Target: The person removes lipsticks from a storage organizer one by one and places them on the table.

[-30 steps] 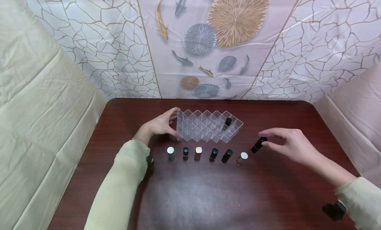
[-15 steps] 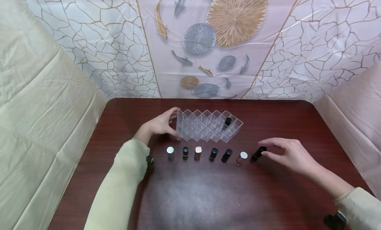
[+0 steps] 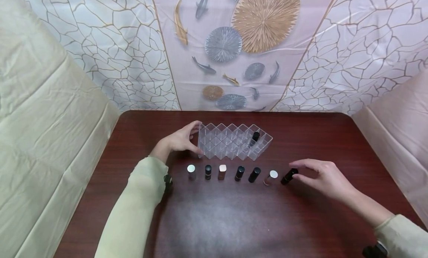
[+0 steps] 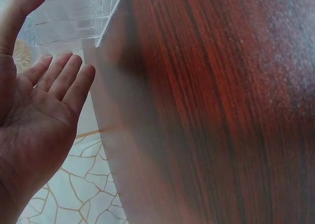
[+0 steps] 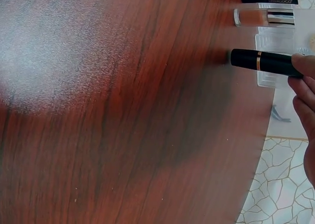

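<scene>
A clear plastic lipstick organizer with diamond-shaped compartments stands near the back of the table. My left hand holds its left end, thumb at the front and fingers at the back; in the left wrist view the fingers look fairly straight. One black lipstick is in a compartment toward its right end. At the right end of a row of lipsticks, my right hand pinches the top of a black lipstick with a gold ring. This lipstick is upright, its base at the table.
The row also has a silver-topped tube, a small black lipstick, a rose-gold one, two black ones and a white-topped tube. Patterned cloth hangs behind the dark red table.
My right hand has lowered the black lipstick toward the front, down to the table at the row's right end. The left hand and the organizer have stayed in place.
</scene>
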Tool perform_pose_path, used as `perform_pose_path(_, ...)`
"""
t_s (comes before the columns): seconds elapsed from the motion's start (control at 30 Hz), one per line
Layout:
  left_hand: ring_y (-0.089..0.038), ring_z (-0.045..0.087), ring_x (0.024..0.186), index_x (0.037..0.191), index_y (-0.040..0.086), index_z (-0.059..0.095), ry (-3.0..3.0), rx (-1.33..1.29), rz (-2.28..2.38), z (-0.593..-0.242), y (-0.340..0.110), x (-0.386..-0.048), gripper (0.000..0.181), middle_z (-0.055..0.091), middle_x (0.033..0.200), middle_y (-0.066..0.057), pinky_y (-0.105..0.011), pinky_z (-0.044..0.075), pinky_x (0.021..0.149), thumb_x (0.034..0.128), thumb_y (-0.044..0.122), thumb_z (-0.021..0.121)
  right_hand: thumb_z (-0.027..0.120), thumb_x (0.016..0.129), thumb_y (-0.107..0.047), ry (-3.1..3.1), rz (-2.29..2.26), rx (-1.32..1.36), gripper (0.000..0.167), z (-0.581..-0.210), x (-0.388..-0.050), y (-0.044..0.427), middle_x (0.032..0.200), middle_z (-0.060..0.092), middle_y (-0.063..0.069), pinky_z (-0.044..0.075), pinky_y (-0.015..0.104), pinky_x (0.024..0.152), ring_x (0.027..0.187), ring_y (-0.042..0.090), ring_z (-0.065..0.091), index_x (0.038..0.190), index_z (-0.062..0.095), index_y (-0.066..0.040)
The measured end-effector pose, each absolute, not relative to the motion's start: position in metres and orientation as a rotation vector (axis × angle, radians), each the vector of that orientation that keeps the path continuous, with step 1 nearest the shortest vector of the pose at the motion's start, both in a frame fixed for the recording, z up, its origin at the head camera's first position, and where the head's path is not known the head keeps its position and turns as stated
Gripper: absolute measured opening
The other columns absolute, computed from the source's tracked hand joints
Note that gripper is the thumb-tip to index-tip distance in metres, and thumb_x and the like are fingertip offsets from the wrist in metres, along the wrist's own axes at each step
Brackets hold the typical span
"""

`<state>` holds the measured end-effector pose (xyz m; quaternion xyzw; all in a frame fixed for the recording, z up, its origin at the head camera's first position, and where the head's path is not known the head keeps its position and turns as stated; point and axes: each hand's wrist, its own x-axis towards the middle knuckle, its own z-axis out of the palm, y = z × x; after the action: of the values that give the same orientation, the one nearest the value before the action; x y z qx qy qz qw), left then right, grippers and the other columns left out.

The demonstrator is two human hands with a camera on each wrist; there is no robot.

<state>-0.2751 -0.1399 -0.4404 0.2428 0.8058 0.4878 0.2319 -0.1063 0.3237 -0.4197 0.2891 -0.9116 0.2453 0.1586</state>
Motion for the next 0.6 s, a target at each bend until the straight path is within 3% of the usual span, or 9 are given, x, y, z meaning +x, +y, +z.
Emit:
perform_pose_path(0.27,-0.04,0.03,0.158,0.159,-0.001,0.028,2.227,0.659,1.324,-0.4396,-0.1402,-0.2745,0.104,0.033,0.165,-0.024,-0.053,0.028,0.129,0.0772,0.001,0.092,0.094,0.071,0.001,-2.625,0.696,0.825,0.048,-0.4231,-0.1053,0.3208,0.106,0.08,-0.006,0.048,0.004,0.088,0.098,0.0,0.073,0.114,0.081,-0.017)
perform_pose_path(0.6,-0.038,0.03,0.158,0.16,0.0,0.027,2.235,0.649,1.308,-0.44,-0.1403,-0.2751,0.105,0.033,0.166,-0.021,-0.051,0.028,0.129,0.0777,0.002,0.092,0.096,0.069,-0.002,-2.614,0.676,0.849,0.052,-0.4231,-0.1043,0.3191,0.109,0.08,-0.007,0.045,0.004,0.093,0.102,0.002,0.073,0.116,0.081,-0.018)
